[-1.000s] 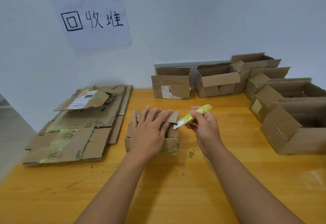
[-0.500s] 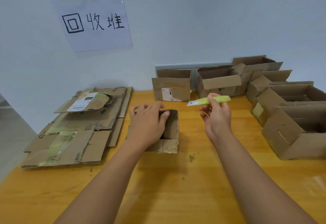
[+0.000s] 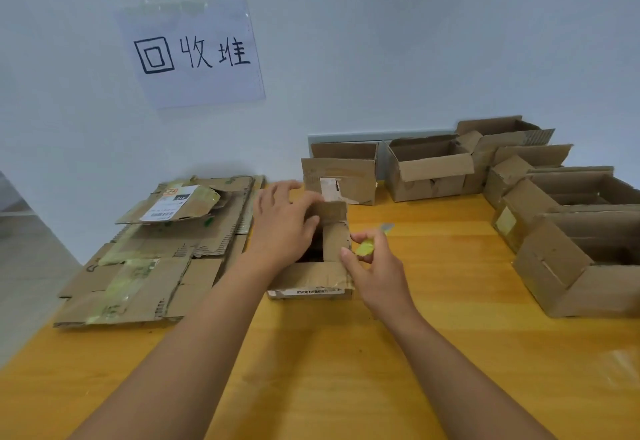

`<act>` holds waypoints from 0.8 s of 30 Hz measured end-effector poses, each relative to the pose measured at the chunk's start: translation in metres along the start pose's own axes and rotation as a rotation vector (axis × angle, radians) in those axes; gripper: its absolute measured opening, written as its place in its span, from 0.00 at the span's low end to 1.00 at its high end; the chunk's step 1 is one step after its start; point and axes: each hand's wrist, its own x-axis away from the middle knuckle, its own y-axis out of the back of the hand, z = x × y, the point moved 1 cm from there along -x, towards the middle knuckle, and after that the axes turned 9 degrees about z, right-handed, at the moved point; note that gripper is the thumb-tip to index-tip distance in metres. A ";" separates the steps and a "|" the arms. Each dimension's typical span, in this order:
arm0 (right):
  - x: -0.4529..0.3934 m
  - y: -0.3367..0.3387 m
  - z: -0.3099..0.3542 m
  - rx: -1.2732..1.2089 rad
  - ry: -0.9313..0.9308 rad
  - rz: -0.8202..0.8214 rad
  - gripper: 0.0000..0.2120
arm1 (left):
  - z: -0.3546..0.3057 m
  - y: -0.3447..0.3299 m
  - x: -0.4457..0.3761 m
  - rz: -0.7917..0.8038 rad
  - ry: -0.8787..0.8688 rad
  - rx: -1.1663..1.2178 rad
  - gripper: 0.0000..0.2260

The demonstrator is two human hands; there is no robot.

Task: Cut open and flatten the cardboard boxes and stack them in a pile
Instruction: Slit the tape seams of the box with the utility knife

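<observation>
Right hand (image 3: 375, 266): fingers curled, pinching a yellow-green cutter (image 3: 365, 248) beside the small box (image 3: 311, 278) at table (image 3: 346, 370) centre. Left hand (image 3: 282, 223): gripping that box's far flap. Flattened pile (image 3: 156, 252): left. Open boxes (image 3: 568, 231): right, rear.

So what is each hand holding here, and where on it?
The left hand grips the small open box by its far flap. The right hand pinches the yellow-green cutter around its handle, fingers by the box's corner.
</observation>
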 end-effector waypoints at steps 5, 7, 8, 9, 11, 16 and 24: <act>-0.001 0.002 0.005 -0.020 -0.020 0.064 0.11 | 0.015 0.002 0.013 0.145 0.096 -0.055 0.26; 0.003 0.005 0.006 0.020 -0.004 0.085 0.11 | 0.017 0.000 0.017 0.238 0.111 0.008 0.34; 0.006 0.006 0.006 0.040 0.003 0.099 0.12 | 0.019 0.000 0.020 0.261 0.134 0.033 0.37; 0.008 0.007 0.007 0.058 0.012 0.111 0.12 | 0.020 -0.001 0.025 0.267 0.163 0.056 0.40; 0.013 0.007 0.008 0.124 0.034 0.132 0.13 | 0.019 -0.001 0.039 0.243 0.213 0.126 0.41; 0.024 0.006 0.012 0.293 0.076 0.098 0.20 | 0.001 0.001 0.079 0.057 0.230 0.425 0.36; 0.021 -0.011 0.019 0.456 0.064 -0.063 0.29 | -0.003 -0.004 0.101 -0.025 -0.027 0.546 0.41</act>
